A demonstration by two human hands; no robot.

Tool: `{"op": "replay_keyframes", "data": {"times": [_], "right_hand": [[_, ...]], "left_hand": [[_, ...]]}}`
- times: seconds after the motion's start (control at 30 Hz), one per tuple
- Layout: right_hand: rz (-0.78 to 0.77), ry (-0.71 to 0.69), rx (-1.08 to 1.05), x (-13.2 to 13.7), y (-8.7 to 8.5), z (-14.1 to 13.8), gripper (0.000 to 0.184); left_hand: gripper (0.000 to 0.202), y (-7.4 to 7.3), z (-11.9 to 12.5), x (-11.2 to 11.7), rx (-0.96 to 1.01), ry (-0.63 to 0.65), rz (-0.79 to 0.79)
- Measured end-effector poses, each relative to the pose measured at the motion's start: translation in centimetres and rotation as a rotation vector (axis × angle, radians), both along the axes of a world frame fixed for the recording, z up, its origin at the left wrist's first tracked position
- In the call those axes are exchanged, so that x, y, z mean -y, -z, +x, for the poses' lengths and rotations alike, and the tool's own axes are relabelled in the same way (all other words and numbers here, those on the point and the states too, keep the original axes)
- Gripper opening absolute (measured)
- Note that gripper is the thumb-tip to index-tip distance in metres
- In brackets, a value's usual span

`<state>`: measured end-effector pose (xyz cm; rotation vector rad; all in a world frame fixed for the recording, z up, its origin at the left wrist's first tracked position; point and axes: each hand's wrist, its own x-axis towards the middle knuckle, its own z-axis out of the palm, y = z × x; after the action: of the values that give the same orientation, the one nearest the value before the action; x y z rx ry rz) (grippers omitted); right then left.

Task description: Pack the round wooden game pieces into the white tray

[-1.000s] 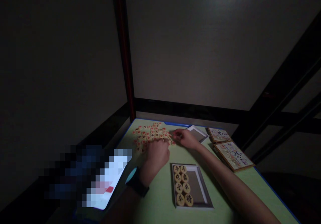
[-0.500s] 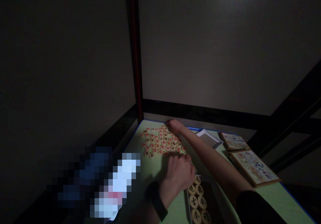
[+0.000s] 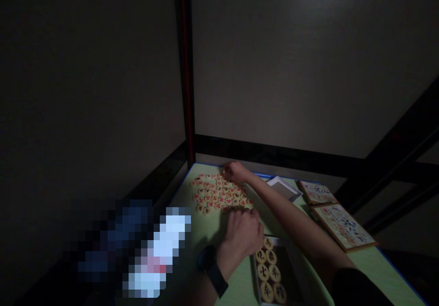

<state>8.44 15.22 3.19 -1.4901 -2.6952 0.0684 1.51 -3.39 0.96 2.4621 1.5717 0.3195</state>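
Several round wooden chess pieces (image 3: 219, 195) with red and black characters lie spread on the green table (image 3: 206, 226). My right hand (image 3: 236, 171) reaches across to the far edge of the spread, fingers curled onto a piece there. My left hand (image 3: 244, 233), with a dark watch on the wrist, rests loosely curled at the near edge of the pieces, beside a shallow box (image 3: 291, 269). The box holds two columns of pieces (image 3: 269, 269) with black characters.
A white box lid (image 3: 281, 188) lies past my right arm. Two patterned boards (image 3: 338, 217) sit at the table's right side. A blurred-out lit screen (image 3: 151, 251) lies at the left front. A dark post and walls close the far corner.
My right hand moved from beside the white lid to the far edge of the spread of pieces. My left hand drew back toward the box. The view shifted left.
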Motion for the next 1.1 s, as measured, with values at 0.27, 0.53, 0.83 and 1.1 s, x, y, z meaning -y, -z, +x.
{"op": "replay_keyframes", "data": {"times": [0.27,0.53,0.83,1.1], "right_hand": [[-0.024,0.045,0.059,1.8,0.1,-2.2,0.021],[-0.06,0.113,0.092,1.8,-0.1,-3.6,0.024],[0.039,0.07,-0.099,4.3,-1.4,-0.6,0.036],[0.016,-0.047,-0.552,14.2,-0.2,9.0,0.022]], "left_hand": [[0.03,-0.4,0.0,0.1,-0.01,0.008,-0.02],[0.031,0.2,0.0,0.0,0.003,-0.004,-0.01],[0.027,-0.3,-0.6,-0.6,0.115,-0.136,0.023],[0.027,0.2,-1.6,-2.4,0.407,-0.198,0.005]]}}
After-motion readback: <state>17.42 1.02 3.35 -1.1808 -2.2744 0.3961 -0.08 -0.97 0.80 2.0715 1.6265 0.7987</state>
